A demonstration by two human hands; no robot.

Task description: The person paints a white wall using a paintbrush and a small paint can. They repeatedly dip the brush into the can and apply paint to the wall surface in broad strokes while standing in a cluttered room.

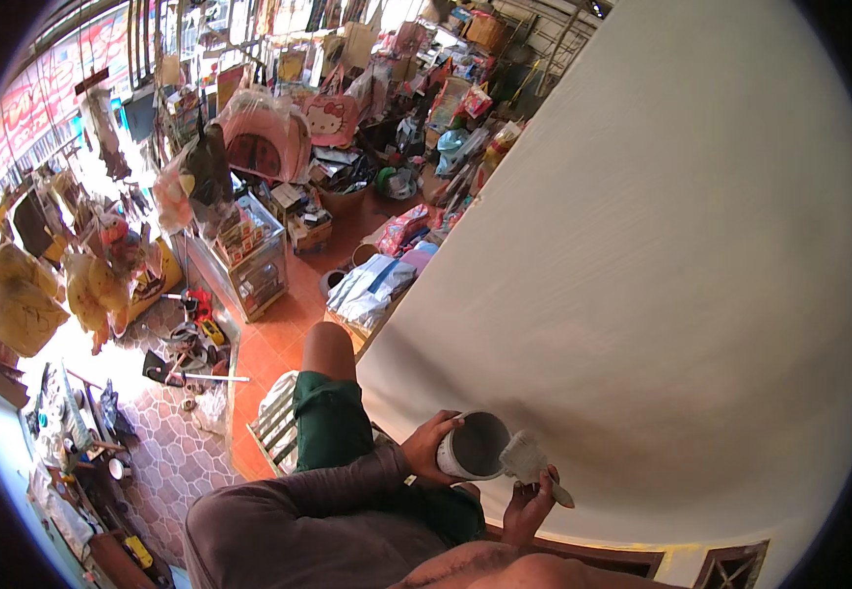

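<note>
My left hand [426, 450] grips the side of a small white bucket [454, 460], tilted so that its grey inside shows. How much paint it holds I cannot tell. In my right hand [530, 508] is a wide paintbrush [525, 458], held by its handle, which sticks out past the fingers. The pale bristles lie beside the bucket's rim, pointing up; whether they touch it is unclear. Just beyond both hands rises a large off-white wall [617, 280], with faint brush streaks and a soft shadow on it.
Below the wall are dark wooden frames [731, 565] with yellowish edges. A slatted wooden piece [273, 442] is by my leg. Far below, a glass display case [260, 269] stands on orange tiles [264, 353]. Wrapped goods hang at the left, and tools [190, 346] lie on stone-patterned paving.
</note>
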